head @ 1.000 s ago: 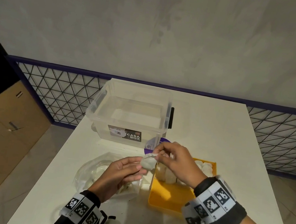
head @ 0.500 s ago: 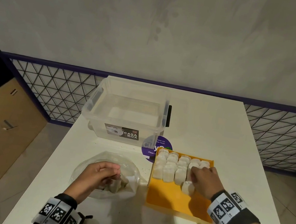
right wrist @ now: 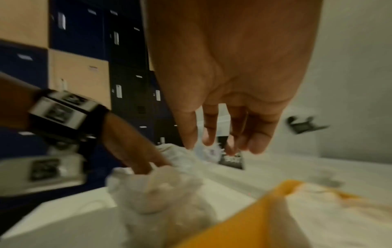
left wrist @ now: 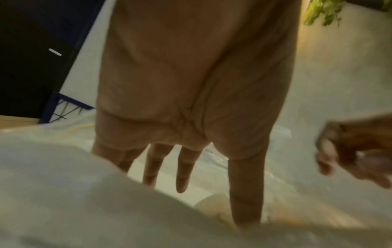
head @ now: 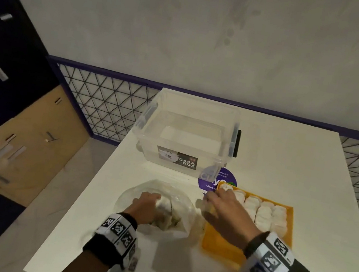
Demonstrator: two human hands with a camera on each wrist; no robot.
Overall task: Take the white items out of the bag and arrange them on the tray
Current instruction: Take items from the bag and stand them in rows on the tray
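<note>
Head view, near to far: left hand (head: 147,206) sunk in the clear bag (head: 174,223) on the white surface (head: 288,153), grip unclear, though straight fingers (left wrist: 184,174) in the left wrist view. Right hand (head: 225,211) loose-fingered and empty over the yellow tray (head: 224,248) edge. White items (head: 265,214) in rows at the tray's far end. Beyond, clear box (head: 187,141).

This looks like an office or workplace locker area. Off beyond my left hand (head: 147,203) stand rows of lockers (right wrist: 129,70) in dark blue and pale wood with small label plates. I work at a plain white table (head: 286,167) against a bare grey wall (head: 213,35); ahead of my right hand (head: 226,212) a round purple sticker (head: 211,179) reads about keeping something clean.
</note>
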